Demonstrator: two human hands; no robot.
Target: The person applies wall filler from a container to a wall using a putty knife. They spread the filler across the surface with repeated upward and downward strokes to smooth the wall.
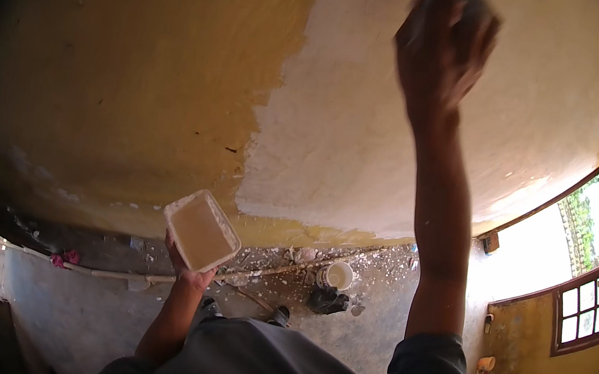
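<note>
- Below you, the grey concrete floor (370, 337) carries scattered plaster chips.
- A white bucket (337, 275) stands on it, a dark bag (329, 300) just beside.
- A long pale pole (169, 278) lies along the wall base.

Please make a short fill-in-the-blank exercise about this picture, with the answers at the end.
1. The left hand holds a shallow rectangular ______ from below.
2. The right hand is raised against the ______ patch of the wall.
3. The rest of the wall, to the left, is ______ in colour.
4. On the floor, near the foot of the wall, stands a white ______.

Missing words: tray; white; yellow; bucket
</note>
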